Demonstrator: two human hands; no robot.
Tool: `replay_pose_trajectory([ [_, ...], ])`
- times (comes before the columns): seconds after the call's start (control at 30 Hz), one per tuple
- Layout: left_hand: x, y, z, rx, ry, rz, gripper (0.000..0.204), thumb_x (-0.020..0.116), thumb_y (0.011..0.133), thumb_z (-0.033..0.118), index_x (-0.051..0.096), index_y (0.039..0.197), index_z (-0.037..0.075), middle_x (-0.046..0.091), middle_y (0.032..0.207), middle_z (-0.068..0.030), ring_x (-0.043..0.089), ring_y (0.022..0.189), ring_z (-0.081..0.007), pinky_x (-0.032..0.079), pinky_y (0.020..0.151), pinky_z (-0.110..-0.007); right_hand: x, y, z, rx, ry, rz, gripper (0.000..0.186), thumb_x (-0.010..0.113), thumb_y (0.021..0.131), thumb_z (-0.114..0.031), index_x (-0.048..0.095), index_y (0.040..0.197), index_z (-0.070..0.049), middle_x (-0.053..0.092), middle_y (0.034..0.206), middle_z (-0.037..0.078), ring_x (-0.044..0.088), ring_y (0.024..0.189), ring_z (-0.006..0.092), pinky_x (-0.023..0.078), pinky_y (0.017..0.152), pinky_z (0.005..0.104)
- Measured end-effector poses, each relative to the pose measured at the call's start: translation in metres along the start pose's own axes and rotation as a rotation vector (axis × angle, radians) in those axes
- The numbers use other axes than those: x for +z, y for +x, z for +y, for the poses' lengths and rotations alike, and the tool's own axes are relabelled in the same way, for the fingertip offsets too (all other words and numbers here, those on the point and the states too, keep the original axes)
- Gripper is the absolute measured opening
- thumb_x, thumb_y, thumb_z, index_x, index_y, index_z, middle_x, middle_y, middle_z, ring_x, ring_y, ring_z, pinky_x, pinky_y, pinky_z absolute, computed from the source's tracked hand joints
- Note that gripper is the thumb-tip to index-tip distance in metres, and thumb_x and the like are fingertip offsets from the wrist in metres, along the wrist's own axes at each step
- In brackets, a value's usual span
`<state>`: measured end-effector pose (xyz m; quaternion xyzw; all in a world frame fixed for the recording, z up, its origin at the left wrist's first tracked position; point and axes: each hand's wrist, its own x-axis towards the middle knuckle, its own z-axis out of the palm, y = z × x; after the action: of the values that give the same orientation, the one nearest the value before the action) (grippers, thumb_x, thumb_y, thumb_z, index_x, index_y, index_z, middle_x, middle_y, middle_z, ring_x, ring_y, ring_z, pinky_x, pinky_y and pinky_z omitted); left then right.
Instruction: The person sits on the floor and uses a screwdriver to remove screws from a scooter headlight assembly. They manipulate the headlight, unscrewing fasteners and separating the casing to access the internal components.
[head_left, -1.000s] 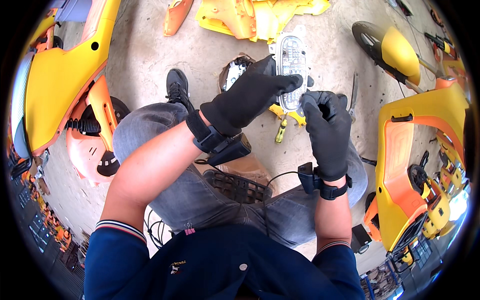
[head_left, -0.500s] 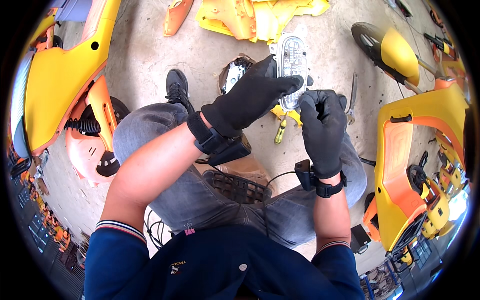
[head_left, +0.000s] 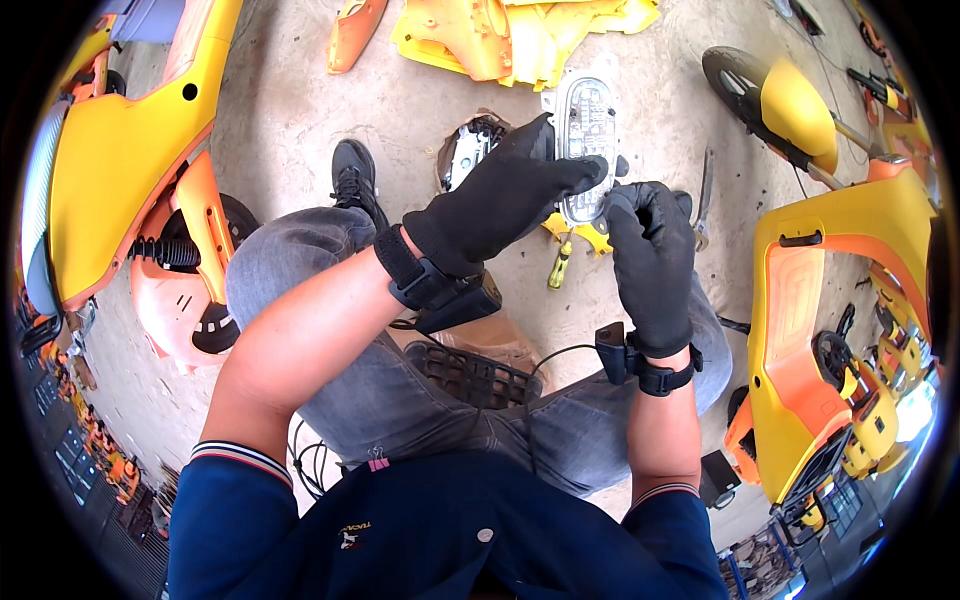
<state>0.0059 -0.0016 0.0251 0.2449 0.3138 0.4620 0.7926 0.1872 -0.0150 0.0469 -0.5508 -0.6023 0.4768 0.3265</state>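
Note:
My left hand (head_left: 500, 195), in a black glove, grips a clear oval lamp unit (head_left: 590, 125) with pale mounting tabs, its thumb across the lens. My right hand (head_left: 648, 255), also gloved, has its fingers curled and pinched at the lamp's lower right edge; what is between the fingertips is hidden. Just below the lamp lie a yellow-green screwdriver (head_left: 559, 268) and a yellow part (head_left: 597, 236), partly covered. Right of my right hand lies a metal wrench (head_left: 708, 185). Behind my left hand sits a metal mechanical part (head_left: 467, 150) in a round holder.
Yellow scooter bodies stand left (head_left: 130, 180) and right (head_left: 840, 220). Loose yellow and orange panels (head_left: 460, 35) lie at the top on the concrete floor (head_left: 270, 110). A wheel with a yellow mudguard (head_left: 795, 110) is at upper right. A black grate (head_left: 470, 375) and cables lie between my legs.
Both hands and the lamp have shifted very slightly, the right hand a little up, then slightly back to the right. The grips look the same.

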Motion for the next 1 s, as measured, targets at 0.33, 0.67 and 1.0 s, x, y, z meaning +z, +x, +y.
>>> replay_pose_trajectory([
  [0.33,-0.005,-0.001,-0.005,0.048,0.207,0.016,0.044,0.061,0.096,0.010,0.046,0.136,-0.002,0.064,0.121,-0.0104,0.063,0.110,-0.0162,0.051,0.097,-0.031,-0.002,-0.001,-0.007,0.061,-0.023,-0.013,0.010,0.064,0.093,-0.008,0.059,0.087,0.000,0.057,0.072,-0.001,0.048,0.063,0.0032,0.040,0.056,0.0221],
  [0.67,-0.006,0.000,-0.004,-0.020,-0.024,0.049,0.042,0.058,0.097,0.007,0.045,0.136,-0.002,0.064,0.120,-0.0121,0.064,0.110,-0.0187,0.054,0.095,-0.033,-0.005,0.002,-0.010,0.239,0.133,-0.006,0.011,0.064,0.092,-0.009,0.065,0.096,0.001,0.063,0.081,0.001,0.050,0.066,0.0039,0.041,0.058,0.0207],
  [1.0,-0.019,0.002,-0.015,0.054,0.161,-0.021,0.043,0.055,0.099,0.007,0.042,0.138,-0.002,0.061,0.126,-0.0140,0.062,0.117,-0.0210,0.052,0.100,-0.034,-0.009,0.001,-0.009,0.239,0.153,-0.012,0.014,0.065,0.093,-0.014,0.066,0.098,-0.001,0.058,0.077,-0.002,0.046,0.059,0.0038,0.036,0.053,0.0209],
])
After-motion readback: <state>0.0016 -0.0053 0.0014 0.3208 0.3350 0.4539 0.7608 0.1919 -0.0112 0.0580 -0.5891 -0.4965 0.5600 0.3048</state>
